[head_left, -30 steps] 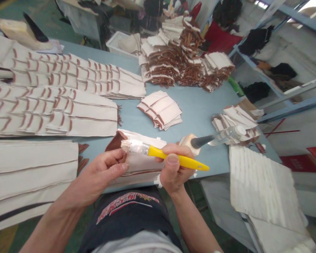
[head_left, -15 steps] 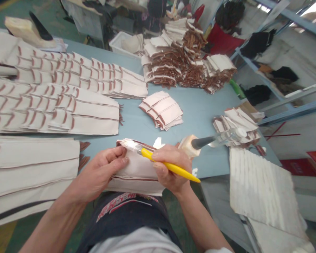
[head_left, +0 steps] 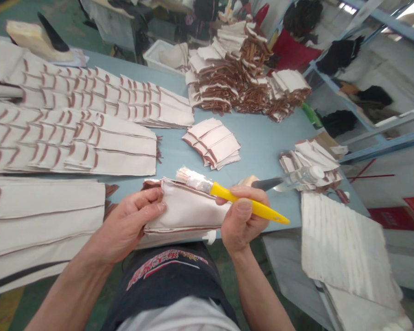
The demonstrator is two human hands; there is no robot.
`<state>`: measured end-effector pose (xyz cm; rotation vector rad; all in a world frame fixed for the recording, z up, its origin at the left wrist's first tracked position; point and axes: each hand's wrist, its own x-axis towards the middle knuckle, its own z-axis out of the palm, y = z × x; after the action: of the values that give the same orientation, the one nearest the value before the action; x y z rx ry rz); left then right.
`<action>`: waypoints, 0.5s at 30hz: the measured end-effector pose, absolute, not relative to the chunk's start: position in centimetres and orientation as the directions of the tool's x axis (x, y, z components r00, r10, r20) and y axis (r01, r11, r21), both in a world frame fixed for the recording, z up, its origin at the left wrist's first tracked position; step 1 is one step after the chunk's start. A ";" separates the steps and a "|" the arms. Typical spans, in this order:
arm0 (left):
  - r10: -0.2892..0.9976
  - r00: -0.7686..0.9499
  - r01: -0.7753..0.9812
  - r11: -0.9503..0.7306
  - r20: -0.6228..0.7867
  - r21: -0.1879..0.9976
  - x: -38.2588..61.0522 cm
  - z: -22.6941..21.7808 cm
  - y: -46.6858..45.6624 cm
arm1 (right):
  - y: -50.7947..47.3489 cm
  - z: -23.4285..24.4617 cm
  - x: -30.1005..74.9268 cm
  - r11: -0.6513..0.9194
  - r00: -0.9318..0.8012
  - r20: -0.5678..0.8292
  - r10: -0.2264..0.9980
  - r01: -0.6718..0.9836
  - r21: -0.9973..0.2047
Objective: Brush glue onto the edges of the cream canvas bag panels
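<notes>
The paintbrush [head_left: 221, 191] has a bright yellow handle and off-white bristles [head_left: 183, 174]. The fabric piece [head_left: 189, 209] is cream with brown edging. Overlapping cream panels [head_left: 126, 149] form rows of repeated brown bars crossed by thin dark lines. The tabletop [head_left: 262, 135] is pale blue. The navy apron [head_left: 196, 278] carries reddish-pink lettering [head_left: 152, 271]. The floor [head_left: 58, 18] is green, the bin [head_left: 152, 59] white.

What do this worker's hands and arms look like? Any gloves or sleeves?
The left hand and right hand are gloveless, with no ring or watch showing. Both forearms are bare as far as visible. At the body, a dark apron with red lettering and a pale grey garment show.
</notes>
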<state>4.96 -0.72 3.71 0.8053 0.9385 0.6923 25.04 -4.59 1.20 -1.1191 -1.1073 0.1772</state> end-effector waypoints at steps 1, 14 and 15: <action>0.791 0.445 -0.170 0.536 -0.421 0.827 5.1 3.8 -0.7 | -4.2 0.8 24.9 0.487 0.464 0.655 0.597 0.439 -0.755; 0.885 0.424 0.202 0.115 -0.193 0.973 2.6 1.4 -1.4 | -0.7 0.5 26.1 0.272 0.446 0.613 0.652 0.617 -0.738; 0.896 0.410 0.246 0.070 -0.169 0.967 2.6 1.3 -1.6 | -0.6 0.6 26.2 0.261 0.457 0.609 0.648 0.618 -0.742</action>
<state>2.63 -1.60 1.31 1.4539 1.0840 0.6732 26.24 -0.55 0.63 -1.4092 -1.2074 0.0289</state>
